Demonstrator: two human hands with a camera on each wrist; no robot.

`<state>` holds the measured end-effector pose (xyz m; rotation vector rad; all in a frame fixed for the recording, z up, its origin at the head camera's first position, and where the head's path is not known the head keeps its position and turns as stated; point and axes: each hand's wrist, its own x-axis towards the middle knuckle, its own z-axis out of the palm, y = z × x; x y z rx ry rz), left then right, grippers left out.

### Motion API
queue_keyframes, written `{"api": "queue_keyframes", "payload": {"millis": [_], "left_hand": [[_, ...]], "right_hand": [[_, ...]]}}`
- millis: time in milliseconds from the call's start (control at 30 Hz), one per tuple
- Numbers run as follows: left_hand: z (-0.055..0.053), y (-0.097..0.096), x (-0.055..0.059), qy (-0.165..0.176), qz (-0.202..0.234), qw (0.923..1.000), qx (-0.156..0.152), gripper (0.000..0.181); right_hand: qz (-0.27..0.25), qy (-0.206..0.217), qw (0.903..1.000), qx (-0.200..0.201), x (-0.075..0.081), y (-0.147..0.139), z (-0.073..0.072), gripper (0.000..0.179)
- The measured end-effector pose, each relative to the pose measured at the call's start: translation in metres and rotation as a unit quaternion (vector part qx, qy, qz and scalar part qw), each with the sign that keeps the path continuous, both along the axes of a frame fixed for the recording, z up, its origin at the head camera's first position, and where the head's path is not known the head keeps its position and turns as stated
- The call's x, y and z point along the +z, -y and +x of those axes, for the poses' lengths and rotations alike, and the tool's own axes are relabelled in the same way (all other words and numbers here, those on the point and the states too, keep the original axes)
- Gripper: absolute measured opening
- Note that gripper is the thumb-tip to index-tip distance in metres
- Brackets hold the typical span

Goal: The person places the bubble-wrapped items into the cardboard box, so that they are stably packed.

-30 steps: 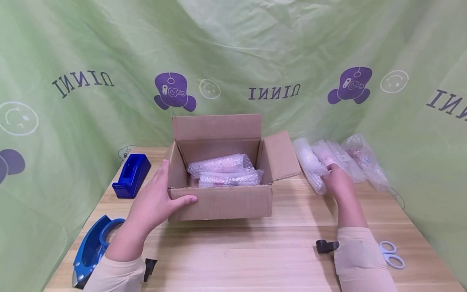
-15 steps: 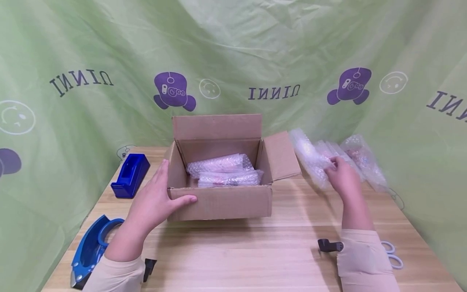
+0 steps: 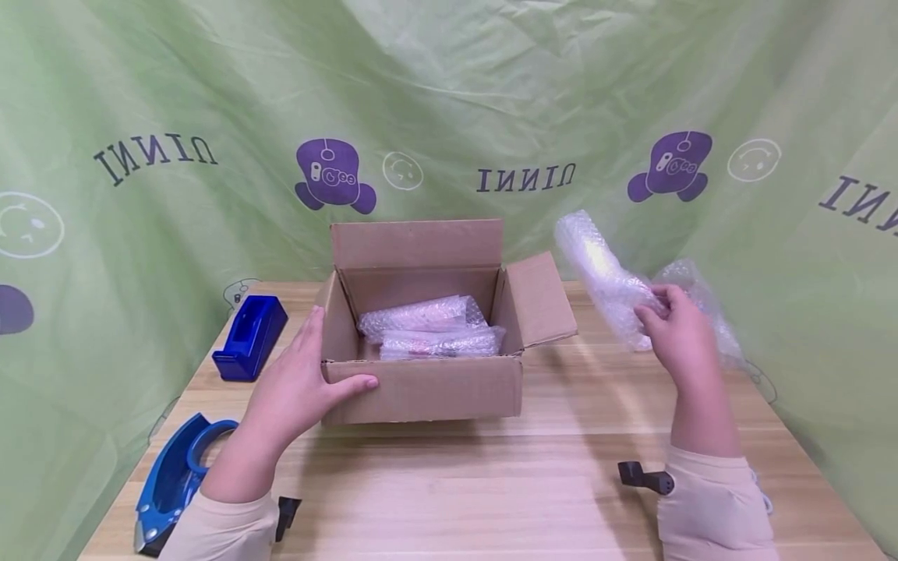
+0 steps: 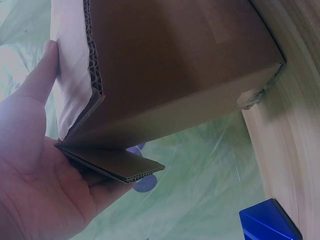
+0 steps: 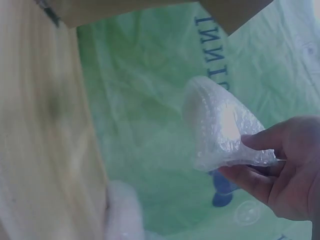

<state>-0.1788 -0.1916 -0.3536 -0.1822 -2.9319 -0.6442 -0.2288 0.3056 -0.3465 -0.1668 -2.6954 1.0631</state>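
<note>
An open cardboard box [image 3: 424, 393] stands mid-table with two bubble-wrapped bundles [image 3: 442, 343] lying inside. My left hand [image 3: 298, 382] grips its near left corner, thumb across the front and fingers along the left side. The left wrist view has that thumb against one flap [image 4: 72, 65] and fingers behind another. Right of the box, my right hand [image 3: 679, 335] pinches the near end of a bubble-wrapped roll [image 3: 596, 261], held tilted up in the air. Thumb above and fingers below grip it in the right wrist view. What the wrap contains is hidden.
More bubble-wrapped bundles [image 3: 722, 323] lie at the back right, partly covered by the raised one. A blue tape dispenser [image 3: 252, 339] and a blue handheld tape cutter [image 3: 171, 479] sit on the left. Scissors [image 3: 765, 499] peek out beside the right sleeve. A green curtain encloses the table.
My right hand has lifted the bubble-wrapped roll off the table, moving slightly right as the roll's far end rises. My left hand stays on the box.
</note>
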Motion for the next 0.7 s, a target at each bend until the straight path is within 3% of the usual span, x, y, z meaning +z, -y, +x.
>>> {"api": "queue_keyframes", "payload": {"millis": [167, 400, 700], "left_hand": [[-0.001, 0.000, -0.001, 0.000, 0.001, 1.0000, 0.000, 0.137], [0.000, -0.002, 0.000, 0.003, 0.003, 1.0000, 0.000, 0.136], [0.000, -0.001, -0.001, 0.000, 0.004, 1.0000, 0.004, 0.136]], "right_hand": [[-0.001, -0.047, 0.9988, -0.014, 0.014, 0.007, 0.011, 0.052], [-0.043, -0.108, 0.9931, -0.014, 0.031, 0.020, 0.026, 0.044], [-0.029, -0.167, 0.9855, 0.007, 0.059, 0.040, 0.025, 0.039]]}}
